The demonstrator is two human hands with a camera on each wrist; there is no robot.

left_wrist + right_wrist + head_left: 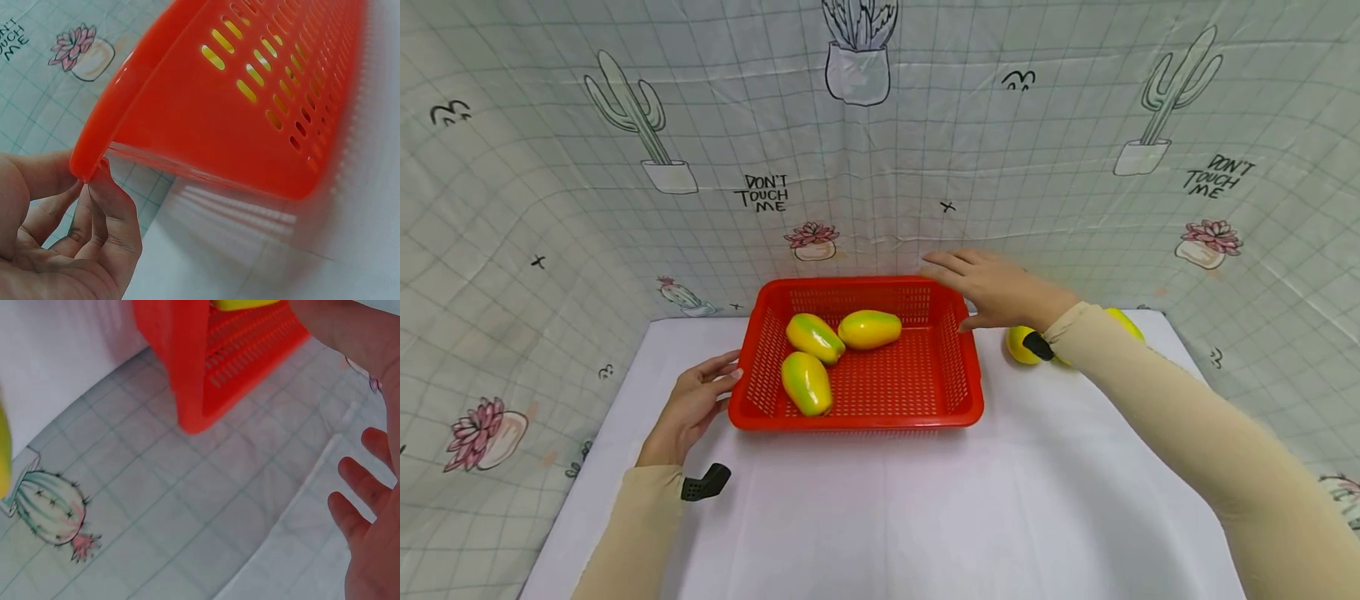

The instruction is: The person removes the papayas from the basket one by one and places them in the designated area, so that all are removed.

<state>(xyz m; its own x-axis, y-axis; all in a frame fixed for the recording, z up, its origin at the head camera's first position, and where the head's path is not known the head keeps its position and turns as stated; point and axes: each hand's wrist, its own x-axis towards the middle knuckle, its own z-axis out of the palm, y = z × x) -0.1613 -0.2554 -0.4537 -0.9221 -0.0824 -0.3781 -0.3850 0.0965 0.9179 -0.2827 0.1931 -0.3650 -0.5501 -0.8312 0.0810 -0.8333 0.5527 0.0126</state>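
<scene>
Left hand [692, 404] pinches the basket [895, 375] by its left rim, at the far edge of the worktop [925, 517]! Mangoes [814, 337] inside, left; yellow fruit [1022, 348] towards the far right corner; right hand [996, 287], fingers spread, above the basket's matching corner.

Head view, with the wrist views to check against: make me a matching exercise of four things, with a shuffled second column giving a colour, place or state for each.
Column one
1. Basket
2. Left hand
3. Right hand
4. Three grouped fruits

Column two
A. Fingers extended, holding nothing
B. Yellow and green, lying inside the basket
C. Red, with holes in its sides
D. Pinching the basket's rim

Right pairs: 1-C, 2-D, 3-A, 4-B
</scene>
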